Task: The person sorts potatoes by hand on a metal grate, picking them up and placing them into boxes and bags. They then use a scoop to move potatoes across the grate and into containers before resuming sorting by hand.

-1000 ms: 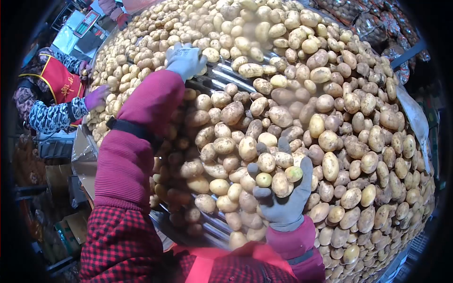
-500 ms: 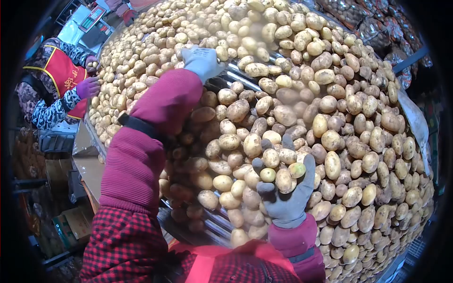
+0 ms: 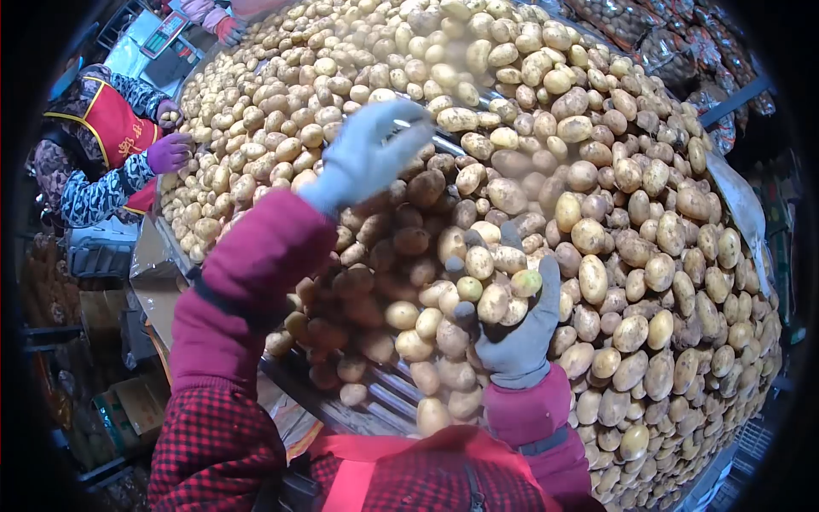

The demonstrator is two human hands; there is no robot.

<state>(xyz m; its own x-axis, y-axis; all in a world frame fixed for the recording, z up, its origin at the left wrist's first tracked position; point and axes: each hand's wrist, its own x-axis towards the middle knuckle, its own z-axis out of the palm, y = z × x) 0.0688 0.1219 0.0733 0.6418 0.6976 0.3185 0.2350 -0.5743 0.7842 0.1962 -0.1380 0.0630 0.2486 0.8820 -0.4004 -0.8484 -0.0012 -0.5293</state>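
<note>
Right hand: the right hand (image 3: 512,328), in a grey knitted glove, is palm up with fingers curled and cups several small yellow-brown potatoes (image 3: 490,294).
Left hand: the left hand (image 3: 368,154), in a light grey glove, is raised above the heap, fingers spread wide and holding nothing; it looks blurred.
Potatoes: the big heap of dusty yellow potatoes (image 3: 614,222) covers the ribbed metal table (image 3: 388,401); the cupped ones sit at its near middle.
Co-worker: another person in a red apron (image 3: 107,128) stands at the far left edge, a purple-gloved hand (image 3: 168,152) touching the heap.
</note>
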